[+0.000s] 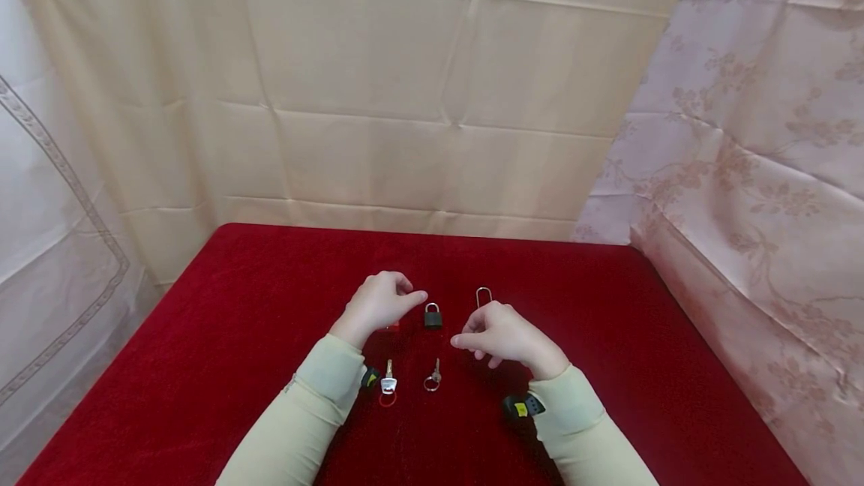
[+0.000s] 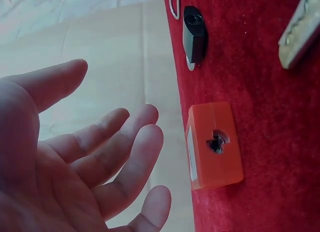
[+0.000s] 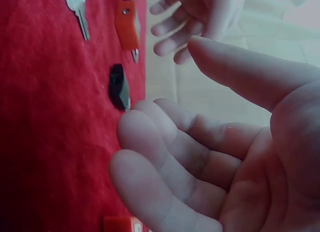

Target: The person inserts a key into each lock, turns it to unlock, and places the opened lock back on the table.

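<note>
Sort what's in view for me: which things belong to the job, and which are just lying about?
Likely the job:
- black lock
- left orange lock
- long-shackle lock, mostly hidden
- red-ringed key
- silver-ringed key

Just there (I see no stray loose item):
- red cloth
- beige curtain

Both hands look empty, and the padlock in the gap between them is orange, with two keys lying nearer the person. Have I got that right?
Not quite: the padlock between the left hand and the right hand is black, not orange, as the head view shows. The rest stands: both hands are empty, and two keys lie nearer the person.
</note>
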Motion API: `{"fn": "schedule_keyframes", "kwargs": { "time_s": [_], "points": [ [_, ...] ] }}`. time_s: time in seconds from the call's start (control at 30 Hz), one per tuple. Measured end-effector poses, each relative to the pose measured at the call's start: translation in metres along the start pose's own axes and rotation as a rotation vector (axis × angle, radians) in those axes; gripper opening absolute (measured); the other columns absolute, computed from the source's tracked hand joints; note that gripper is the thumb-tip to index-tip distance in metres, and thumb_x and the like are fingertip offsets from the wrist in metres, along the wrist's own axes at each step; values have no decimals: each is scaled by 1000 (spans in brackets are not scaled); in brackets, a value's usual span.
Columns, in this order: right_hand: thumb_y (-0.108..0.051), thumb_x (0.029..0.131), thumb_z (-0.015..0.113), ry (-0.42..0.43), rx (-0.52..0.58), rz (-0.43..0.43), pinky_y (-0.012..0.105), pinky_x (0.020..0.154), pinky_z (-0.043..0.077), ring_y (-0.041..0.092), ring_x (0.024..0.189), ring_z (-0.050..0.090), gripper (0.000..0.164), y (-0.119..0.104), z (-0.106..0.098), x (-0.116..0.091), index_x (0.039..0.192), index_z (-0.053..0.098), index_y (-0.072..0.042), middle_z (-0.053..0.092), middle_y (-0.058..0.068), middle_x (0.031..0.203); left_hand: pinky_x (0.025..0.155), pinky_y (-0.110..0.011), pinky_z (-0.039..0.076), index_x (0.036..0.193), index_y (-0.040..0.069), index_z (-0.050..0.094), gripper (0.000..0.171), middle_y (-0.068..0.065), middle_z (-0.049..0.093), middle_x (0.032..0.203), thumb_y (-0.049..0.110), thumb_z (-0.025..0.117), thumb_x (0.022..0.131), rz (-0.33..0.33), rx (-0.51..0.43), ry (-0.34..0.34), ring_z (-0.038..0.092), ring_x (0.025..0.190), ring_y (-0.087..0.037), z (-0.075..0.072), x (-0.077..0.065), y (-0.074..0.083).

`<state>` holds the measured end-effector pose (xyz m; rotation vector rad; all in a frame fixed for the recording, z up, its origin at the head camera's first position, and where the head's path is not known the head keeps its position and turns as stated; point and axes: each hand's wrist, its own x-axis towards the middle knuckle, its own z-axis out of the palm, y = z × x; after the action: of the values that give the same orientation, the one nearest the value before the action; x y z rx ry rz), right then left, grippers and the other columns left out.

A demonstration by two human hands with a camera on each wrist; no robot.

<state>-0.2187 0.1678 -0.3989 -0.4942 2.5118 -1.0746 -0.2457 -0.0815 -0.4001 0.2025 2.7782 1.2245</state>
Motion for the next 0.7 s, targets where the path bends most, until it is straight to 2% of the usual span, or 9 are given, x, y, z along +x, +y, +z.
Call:
{"fn": "schedule_keyframes", "kwargs": {
  "time_s": [0.33,0.53,0.7],
  "points": [
    [-23,86,82,-44,-61,-32,36,49,55,21,56,63,19,-6,20,5,75,72,-12,65,7,63,67,-37,53,115,10,70,37,-4,69,98,40,73,94,-21,3,-15,64,66,-16,0,0,-2],
    [-24,85,83,-83,-110,-20,35,46,53,18,52,60,22,-8,28,6,71,73,-10,65,6,60,67,-37,53,117,11,70,38,-4,69,99,40,73,94,-27,3,-23,64,68,-17,1,1,-2],
    [-26,86,83,-81,-161,-19,33,44,51,17,48,57,26,-9,32,7,67,72,-12,63,5,56,65,-35,54,116,10,70,38,-5,69,99,40,73,94,-12,-3,-27,65,68,-17,1,0,0]
  ]
}}
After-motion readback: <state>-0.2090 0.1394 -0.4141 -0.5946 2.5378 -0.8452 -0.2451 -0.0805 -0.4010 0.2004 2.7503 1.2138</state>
